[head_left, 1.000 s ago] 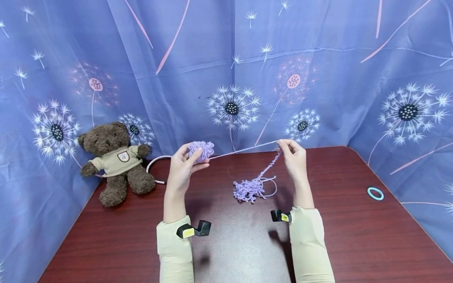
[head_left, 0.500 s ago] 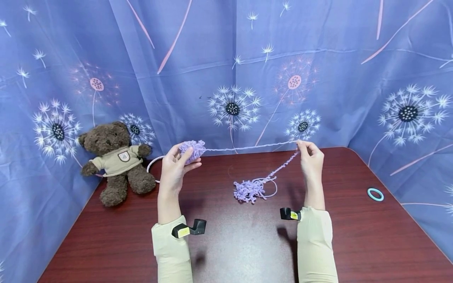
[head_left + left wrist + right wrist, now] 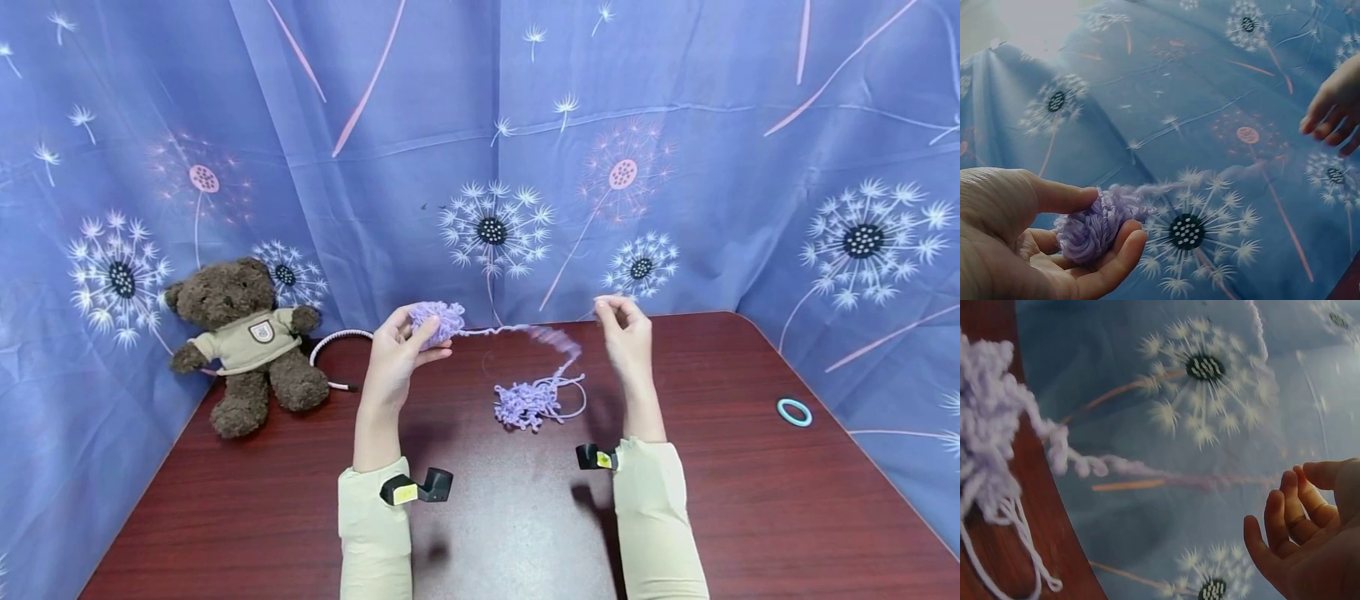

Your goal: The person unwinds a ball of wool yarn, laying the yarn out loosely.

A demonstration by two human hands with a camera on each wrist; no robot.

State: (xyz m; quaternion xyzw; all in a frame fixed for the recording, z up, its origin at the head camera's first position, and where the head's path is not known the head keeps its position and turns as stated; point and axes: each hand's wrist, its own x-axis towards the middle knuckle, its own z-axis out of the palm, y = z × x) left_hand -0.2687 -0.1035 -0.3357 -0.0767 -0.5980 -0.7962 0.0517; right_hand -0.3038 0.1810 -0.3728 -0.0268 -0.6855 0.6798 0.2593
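Observation:
In the head view my left hand (image 3: 390, 350) holds a small lilac yarn ball (image 3: 442, 321) between thumb and fingers; the left wrist view shows the ball (image 3: 1100, 222) close up. A yarn strand (image 3: 491, 331) leaves it to the right, sags in a blur, and bends down to a loose curly yarn heap (image 3: 525, 404) on the table. My right hand (image 3: 628, 333) is raised to the right of the strand, apart from it. Its thumb tip and index fingertip are close together in the right wrist view, where the blurred yarn (image 3: 1147, 469) trails toward them.
A brown teddy bear (image 3: 251, 342) in a beige shirt leans at the table's back left. Beside it a white cord (image 3: 341, 335) curves. A turquoise ring (image 3: 795, 412) lies at the right of the dark red table (image 3: 750, 500). A blue dandelion curtain (image 3: 360, 208) hangs behind.
My hands first spread apart, pulling the strand taut, then came closer together. The strand left my right fingertips and now hangs slack and blurred. The heap stayed in place.

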